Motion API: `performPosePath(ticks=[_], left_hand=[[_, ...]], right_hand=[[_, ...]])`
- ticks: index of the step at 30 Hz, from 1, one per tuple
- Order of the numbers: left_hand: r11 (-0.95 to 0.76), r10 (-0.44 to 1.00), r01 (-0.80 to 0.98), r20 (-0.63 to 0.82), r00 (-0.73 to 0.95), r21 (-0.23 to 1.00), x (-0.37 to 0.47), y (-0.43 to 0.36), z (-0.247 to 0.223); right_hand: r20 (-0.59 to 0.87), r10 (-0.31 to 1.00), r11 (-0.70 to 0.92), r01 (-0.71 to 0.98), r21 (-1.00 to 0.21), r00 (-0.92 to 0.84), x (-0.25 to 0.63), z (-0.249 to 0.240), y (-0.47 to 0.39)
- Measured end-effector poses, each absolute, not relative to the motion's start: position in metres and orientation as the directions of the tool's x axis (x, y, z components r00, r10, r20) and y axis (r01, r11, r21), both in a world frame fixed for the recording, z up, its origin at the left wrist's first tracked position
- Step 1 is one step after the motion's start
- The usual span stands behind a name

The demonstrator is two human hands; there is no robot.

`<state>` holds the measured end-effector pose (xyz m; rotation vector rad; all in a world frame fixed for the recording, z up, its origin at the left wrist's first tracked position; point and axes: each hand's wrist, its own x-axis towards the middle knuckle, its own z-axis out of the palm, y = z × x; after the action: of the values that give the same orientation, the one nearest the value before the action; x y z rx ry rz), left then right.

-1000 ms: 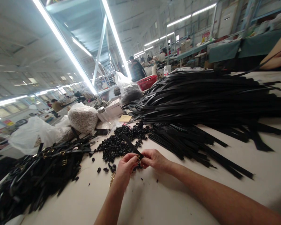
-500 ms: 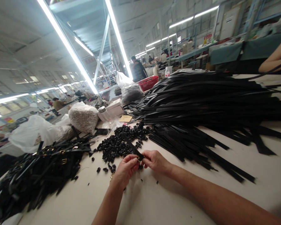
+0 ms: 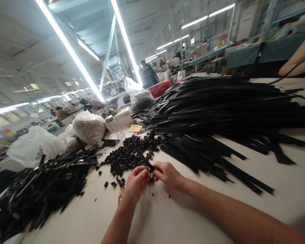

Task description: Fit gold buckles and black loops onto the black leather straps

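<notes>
My left hand [image 3: 135, 184] pinches a small gold buckle [image 3: 148, 169] at the end of a black strap [image 3: 141, 156]. My right hand [image 3: 169, 175] has its fingers closed on the same strap, right beside the buckle. The strap's free length points up and away, over a heap of small black loops [image 3: 124, 156]. Partly hidden by my left wrist, several gold buckles [image 3: 120, 195] lie on the table. Fingertips cover most of the spot where buckle and strap meet.
Long black straps [image 3: 218, 105] are piled on the right of the pale table [image 3: 183, 220]. Buckled straps [image 3: 53, 183] heap at the left. Plastic bags [image 3: 88, 127], a jar [image 3: 110, 122] and a red basket [image 3: 159, 89] stand behind. A co-worker's arm [image 3: 295, 59] shows at far right.
Both hands stay close together on the strap. More of the gold buckle shows between the fingers, and the gold buckles by my left wrist are more exposed. The view has shifted slightly.
</notes>
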<state>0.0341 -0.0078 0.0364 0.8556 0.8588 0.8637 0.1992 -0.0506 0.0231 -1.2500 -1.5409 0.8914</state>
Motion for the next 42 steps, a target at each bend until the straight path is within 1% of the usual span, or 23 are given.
performPosePath(ticks=[3,7,9,12,15,19,22,24,26,28,30,33,35,37,39,42], left_hand=[[0.445,0.877,-0.356,-0.321,0.358,0.822,0.038,-0.01,0.035],[0.482,0.872,-0.425,-0.375,0.314,0.766,0.044,-0.014,0.037],[0.517,0.856,-0.465,-0.421,0.299,0.719,0.046,-0.017,0.039],[0.575,0.816,-0.512,-0.489,0.308,0.638,0.048,-0.019,0.043],[0.561,0.827,-0.516,-0.465,0.315,0.647,0.049,-0.021,0.044],[0.512,0.858,-0.494,-0.395,0.328,0.702,0.05,-0.022,0.041],[0.469,0.879,-0.473,-0.344,0.329,0.746,0.049,-0.02,0.04],[0.421,0.905,-0.488,-0.314,0.289,0.765,0.043,-0.013,0.043],[0.354,0.935,-0.509,-0.284,0.214,0.785,0.031,0.0,0.05],[0.243,0.97,-0.441,-0.204,0.134,0.864,0.011,0.016,0.058],[0.114,0.992,-0.295,-0.096,0.077,0.949,-0.015,0.033,0.066],[0.003,1.0,-0.1,-0.001,0.021,0.995,-0.06,0.051,0.073],[-0.03,0.999,0.015,0.03,-0.019,0.999,-0.088,0.057,0.072],[-0.058,0.996,0.159,0.067,-0.052,0.986,-0.111,0.06,0.068],[-0.079,0.992,0.304,0.106,-0.072,0.949,-0.129,0.06,0.062],[-0.132,0.98,0.488,0.187,-0.066,0.863,-0.145,0.056,0.054]], right_hand=[[0.151,0.988,0.154,0.122,-0.981,-0.027,0.197,0.02,-0.049],[0.127,0.992,0.127,0.07,-0.989,-0.015,0.196,0.019,-0.05],[0.114,0.993,0.115,0.046,-0.992,-0.017,0.195,0.019,-0.049],[0.089,0.996,0.088,-0.046,-0.995,-0.023,0.194,0.02,-0.049],[0.073,0.997,0.07,-0.124,-0.99,-0.02,0.193,0.022,-0.049],[0.083,0.996,0.08,-0.107,-0.991,-0.026,0.193,0.024,-0.05],[0.112,0.994,0.111,-0.038,-0.993,-0.018,0.195,0.024,-0.05],[0.127,0.992,0.128,0.037,-0.991,-0.009,0.197,0.023,-0.049],[0.131,0.991,0.131,0.108,-0.985,-0.01,0.198,0.024,-0.049],[0.124,0.992,0.126,0.145,-0.981,-0.028,0.199,0.027,-0.05],[0.123,0.991,0.13,0.172,-0.977,-0.049,0.199,0.031,-0.052],[0.138,0.989,0.147,0.245,-0.958,-0.054,0.2,0.035,-0.053],[0.139,0.989,0.146,0.28,-0.949,-0.047,0.2,0.036,-0.052],[0.125,0.991,0.133,0.281,-0.951,-0.046,0.2,0.034,-0.05],[0.11,0.992,0.121,0.265,-0.957,-0.055,0.2,0.032,-0.048],[0.109,0.992,0.122,0.254,-0.96,-0.063,0.199,0.03,-0.047]])
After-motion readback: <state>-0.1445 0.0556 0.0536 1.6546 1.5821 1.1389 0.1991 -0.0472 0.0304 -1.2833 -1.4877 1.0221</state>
